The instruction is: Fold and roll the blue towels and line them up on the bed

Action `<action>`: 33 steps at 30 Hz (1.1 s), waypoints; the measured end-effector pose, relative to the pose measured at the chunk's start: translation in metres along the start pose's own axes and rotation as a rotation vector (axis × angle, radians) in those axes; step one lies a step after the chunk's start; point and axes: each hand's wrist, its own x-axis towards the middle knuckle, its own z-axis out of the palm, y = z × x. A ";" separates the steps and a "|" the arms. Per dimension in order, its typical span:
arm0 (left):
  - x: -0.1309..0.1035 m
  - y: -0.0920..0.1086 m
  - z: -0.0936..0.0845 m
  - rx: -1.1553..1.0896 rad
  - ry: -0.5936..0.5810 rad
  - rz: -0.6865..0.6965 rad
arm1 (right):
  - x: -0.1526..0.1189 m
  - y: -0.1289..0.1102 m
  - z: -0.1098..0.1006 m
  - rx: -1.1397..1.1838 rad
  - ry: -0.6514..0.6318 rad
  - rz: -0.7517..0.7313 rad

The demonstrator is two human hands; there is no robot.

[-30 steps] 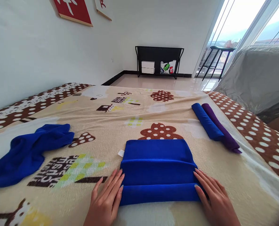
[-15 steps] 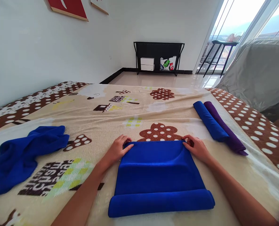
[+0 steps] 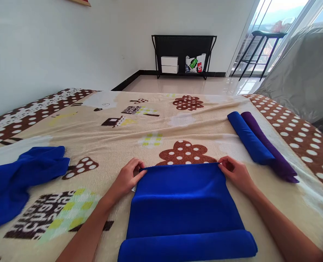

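"Where did we have the cloth (image 3: 181, 209)?"

"On the blanket (image 3: 117, 140), well short of its far edge. The cloth's near end was rolled up, the roll lying crosswise toward us, and the rest was spread out with a soft crease across it."

"And our fingers?"

"Both hands were pinching. Our left hand (image 3: 130, 173) had the cloth's far left corner between thumb and fingers, and our right hand (image 3: 236, 173) gripped the far right corner the same way. The edge between them ran nearly straight."

"How much room did we have?"

"Ahead, plenty: the blanket ran on in low wrinkles to its far edge. To the left, a patterned stretch lay between our forearm and the blue heap (image 3: 30, 174), which went out of view on that side."

"And to the right?"

"Tighter. The blue roll (image 3: 250, 138) and the purple roll (image 3: 282, 163) slanted side by side near the blanket's dotted right edge, with a narrow strip between the blue one and our right hand."
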 end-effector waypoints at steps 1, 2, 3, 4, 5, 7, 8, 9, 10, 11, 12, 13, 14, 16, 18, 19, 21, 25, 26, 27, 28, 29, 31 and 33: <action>0.000 0.000 0.001 -0.007 0.011 -0.008 | 0.000 -0.002 0.000 0.004 0.014 0.003; 0.000 -0.001 0.001 -0.012 0.022 -0.014 | 0.000 -0.003 0.000 0.008 0.028 0.005; 0.000 -0.001 0.002 -0.014 0.034 -0.020 | 0.000 -0.005 0.000 0.011 0.043 0.004; -0.001 -0.001 0.003 -0.015 0.048 -0.023 | 0.000 -0.006 0.000 0.012 0.061 0.003; -0.001 -0.001 0.003 -0.017 0.063 -0.028 | 0.000 -0.007 0.001 0.011 0.080 0.001; -0.001 -0.001 0.004 -0.020 0.103 -0.033 | 0.001 -0.009 0.001 0.005 0.117 -0.004; -0.001 0.000 0.004 -0.018 0.127 -0.034 | 0.001 -0.010 0.002 0.000 0.133 -0.007; -0.001 0.001 0.004 -0.015 0.151 -0.033 | 0.002 -0.010 0.002 -0.007 0.148 -0.010; -0.001 0.002 0.005 -0.009 0.173 -0.031 | 0.002 -0.011 0.002 -0.016 0.158 -0.013; 0.000 0.003 0.005 0.000 0.194 -0.027 | 0.002 -0.011 0.002 -0.029 0.166 -0.014; 0.000 0.004 0.006 0.013 0.210 -0.024 | 0.002 -0.011 0.003 -0.044 0.169 -0.016; 0.001 0.004 0.007 0.028 0.222 -0.021 | 0.002 -0.011 0.003 -0.061 0.169 -0.018; 0.003 0.004 0.009 0.046 0.229 -0.017 | 0.002 -0.011 0.004 -0.080 0.166 -0.019; 0.006 0.002 0.013 0.092 0.240 -0.010 | 0.004 -0.008 0.005 -0.122 0.149 -0.024; 0.009 -0.002 0.017 0.153 0.255 -0.007 | 0.006 -0.004 0.007 -0.167 0.124 -0.033; 0.010 -0.004 0.018 0.187 0.270 -0.008 | 0.008 -0.003 0.007 -0.190 0.116 -0.038; 0.010 -0.005 0.017 0.250 0.311 -0.012 | 0.009 -0.002 0.007 -0.235 0.126 -0.050; 0.001 0.013 0.007 0.301 0.310 0.073 | 0.000 -0.025 0.006 -0.300 0.210 -0.109; -0.003 0.021 0.005 0.302 0.248 0.139 | -0.005 -0.036 0.007 -0.304 0.185 -0.152; -0.006 0.030 0.004 0.305 0.161 0.215 | -0.010 -0.047 0.008 -0.308 0.117 -0.216; -0.009 0.040 0.005 0.312 0.056 0.294 | -0.014 -0.059 0.011 -0.315 0.013 -0.294; -0.012 0.048 0.008 0.322 -0.055 0.367 | -0.019 -0.069 0.015 -0.326 -0.112 -0.377; -0.015 0.059 0.017 0.344 -0.245 0.463 | -0.025 -0.085 0.024 -0.355 -0.348 -0.511; -0.015 0.063 0.028 0.358 -0.351 0.504 | -0.027 -0.091 0.033 -0.378 -0.468 -0.561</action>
